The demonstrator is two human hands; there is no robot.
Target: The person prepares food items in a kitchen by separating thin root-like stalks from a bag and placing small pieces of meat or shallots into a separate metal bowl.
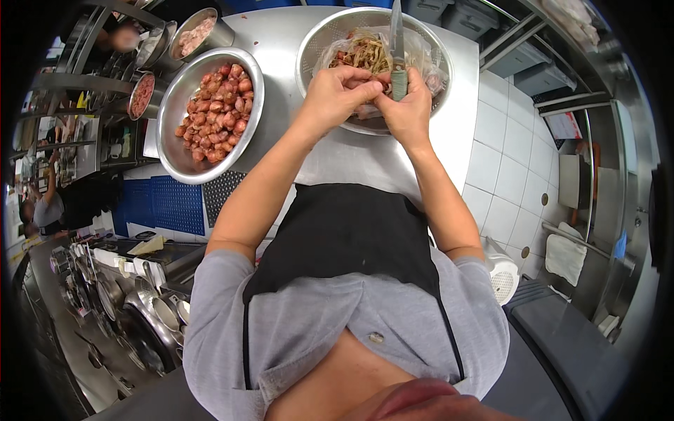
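Note:
A knife [398, 58] with a green wrapped handle is held in my right hand [413, 108], its blade pointing away from me. My left hand [339, 97] meets the right one, thumb and fingertips close together; whether a small piece is pinched between them cannot be told. Both hands are over a perforated metal colander [310, 47], which holds a clear plastic bag [421, 47] with shallots and dry stalks [368, 50]. To the left, a wide metal bowl [256, 100] holds many reddish-brown shallots [218, 113].
Both vessels rest on a steel table [337, 160]. Past the bowl stand metal pots of raw meat [196, 37] and pinkish mince [142, 96]. Two people are at the far left. A white plastic stool [503, 273] is low on the right, by the tiled floor [497, 163].

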